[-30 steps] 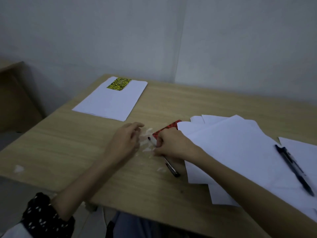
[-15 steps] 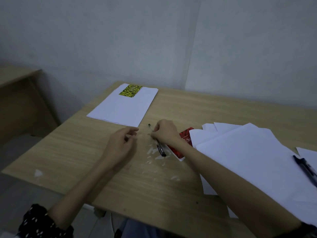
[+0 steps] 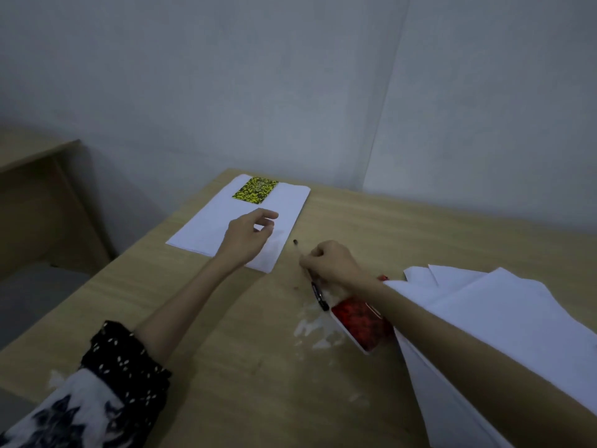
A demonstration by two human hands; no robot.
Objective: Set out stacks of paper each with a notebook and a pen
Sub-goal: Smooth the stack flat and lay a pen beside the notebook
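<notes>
A neat white paper stack [image 3: 206,226] lies at the table's far left corner, with a yellow-patterned notebook [image 3: 255,190] on its far end. My left hand [image 3: 247,234] hovers over the near part of that stack, fingers loosely curled and holding nothing. My right hand [image 3: 332,263] grips a black pen [image 3: 318,292] just right of the stack, its tip pointing away from me. A red-patterned notebook [image 3: 358,321] lies under my right forearm. A loose pile of white sheets [image 3: 500,318] spreads on the right.
The wooden table [image 3: 226,367] carries pale scuff marks [image 3: 315,331] beside the red notebook. A second wooden desk [image 3: 35,176] stands to the left across a gap. Grey walls close off the far side.
My right hand has carried the pen away from the red notebook toward the far-left stack. My left hand has moved forward and now sits above that stack.
</notes>
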